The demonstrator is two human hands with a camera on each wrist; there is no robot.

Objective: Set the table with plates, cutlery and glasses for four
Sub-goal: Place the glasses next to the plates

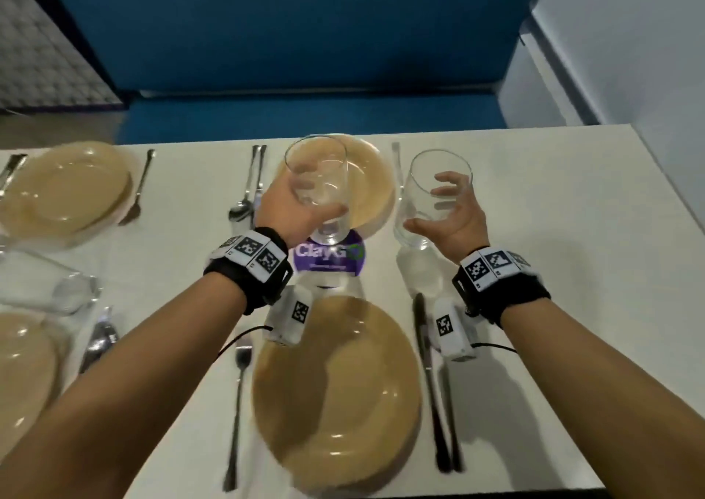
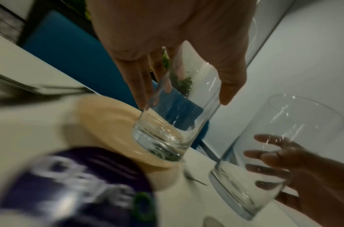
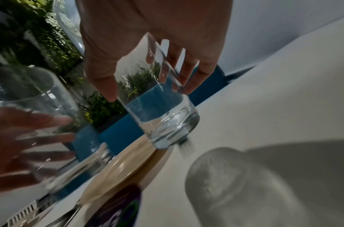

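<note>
My left hand [image 1: 318, 199] grips a clear tumbler [image 1: 316, 155] above the purple coaster [image 1: 330, 258], in front of the far tan plate [image 1: 372, 182]. My right hand [image 1: 427, 208] holds a second clear tumbler [image 1: 423, 178] off the table, right of that plate, thumb near its base. In the left wrist view the left hand's fingers [image 2: 142, 86] and thumb wrap its tumbler [image 2: 177, 116]. The right wrist view shows the right hand's thumb [image 3: 107, 86] and fingers pinching the other tumbler [image 3: 159, 110] over its shadow. The near tan plate [image 1: 335, 388] lies below both wrists.
Two more tan plates [image 1: 65, 189] [image 1: 19, 369] lie at the left, with a blurred clear glass [image 1: 49, 285] between them. A fork [image 1: 238, 414] and knife [image 1: 431, 384] flank the near plate. Spoons [image 1: 248, 185] lie left of the far plate. A blue bench [image 1: 305, 113] runs behind the white table [image 1: 553, 231].
</note>
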